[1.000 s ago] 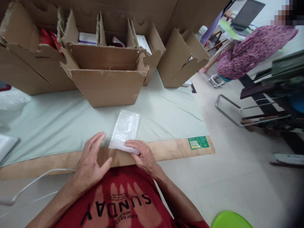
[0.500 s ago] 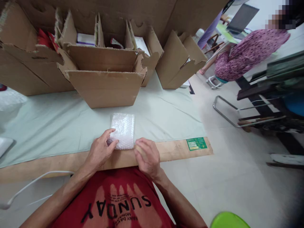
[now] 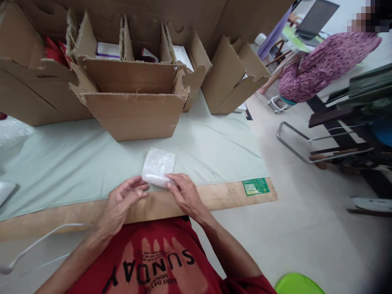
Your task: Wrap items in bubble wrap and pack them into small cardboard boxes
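A small flat packet in bubble wrap [image 3: 158, 165] lies near the front of the cloth-covered table, turned slightly askew. My right hand [image 3: 185, 194] grips its near right corner between thumb and fingers. Just off the packet's near left corner is my left hand [image 3: 124, 202], palm turned inward, its fingers loosely curved and apart with nothing in them. What the wrap encloses cannot be made out.
An open cardboard box [image 3: 134, 116] stands behind the packet, with more cardboard bins [image 3: 235, 77] along the back. Bubble wrap [image 3: 14, 132] lies at far left. A green label [image 3: 256, 186] marks the table's wooden edge. A seated person [image 3: 324, 69] is at upper right.
The packet has turned slightly clockwise. My left hand has let go of it and drawn back to the left, while my right hand has taken hold of its near right corner.
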Demonstrator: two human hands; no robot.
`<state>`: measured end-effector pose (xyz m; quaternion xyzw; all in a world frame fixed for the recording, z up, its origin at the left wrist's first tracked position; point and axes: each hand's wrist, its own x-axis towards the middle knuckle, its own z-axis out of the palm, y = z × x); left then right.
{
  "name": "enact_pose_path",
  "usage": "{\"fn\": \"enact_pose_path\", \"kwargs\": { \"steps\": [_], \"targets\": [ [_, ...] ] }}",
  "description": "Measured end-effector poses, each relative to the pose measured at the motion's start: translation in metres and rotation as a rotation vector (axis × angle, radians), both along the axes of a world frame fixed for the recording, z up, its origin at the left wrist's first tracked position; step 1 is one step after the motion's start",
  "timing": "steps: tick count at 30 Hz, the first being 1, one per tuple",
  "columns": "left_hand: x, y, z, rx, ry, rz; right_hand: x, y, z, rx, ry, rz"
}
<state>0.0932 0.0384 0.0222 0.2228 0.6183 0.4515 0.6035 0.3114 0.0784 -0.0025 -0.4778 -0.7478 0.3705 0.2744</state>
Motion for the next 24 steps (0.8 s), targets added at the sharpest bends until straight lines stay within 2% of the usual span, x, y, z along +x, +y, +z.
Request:
{"fn": "enact_pose_path", "kwargs": {
  "steps": [2, 4, 7, 9, 12, 14, 19, 21, 24],
  "targets": [
    [0.008, 0.0, 0.001, -0.009, -0.206, -0.018, -0.001, 0.0, 0.004, -0.22, 0.153, -0.009],
    [0.017, 0.004, 0.0, 0.017, -0.33, -0.039, -0.003, -0.001, 0.008, -0.43, 0.325, 0.014],
    [0.029, 0.007, -0.006, 0.024, -0.414, -0.031, -0.007, -0.003, 0.01, -0.605, 0.502, 0.074],
    [0.033, 0.008, -0.01, 0.019, -0.416, 0.013, -0.006, -0.004, 0.012, -0.578, 0.468, 0.071],
    [0.032, 0.008, -0.012, 0.044, -0.33, 0.058, 0.003, 0.0, 0.015, -0.299, 0.292, -0.066],
    [0.029, 0.01, -0.011, 0.075, -0.256, 0.018, 0.011, 0.007, 0.019, -0.18, 0.273, -0.103],
    [0.025, 0.022, 0.0, 0.196, -0.024, -0.164, 0.012, 0.024, 0.028, -0.394, 0.43, 0.123],
    [0.027, 0.028, 0.006, 0.241, 0.075, -0.189, 0.004, 0.027, 0.031, -0.376, 0.383, 0.096],
    [0.023, 0.037, 0.017, 0.363, 0.27, -0.227, -0.003, 0.032, 0.038, -0.259, 0.314, 0.029]
  ]
}}
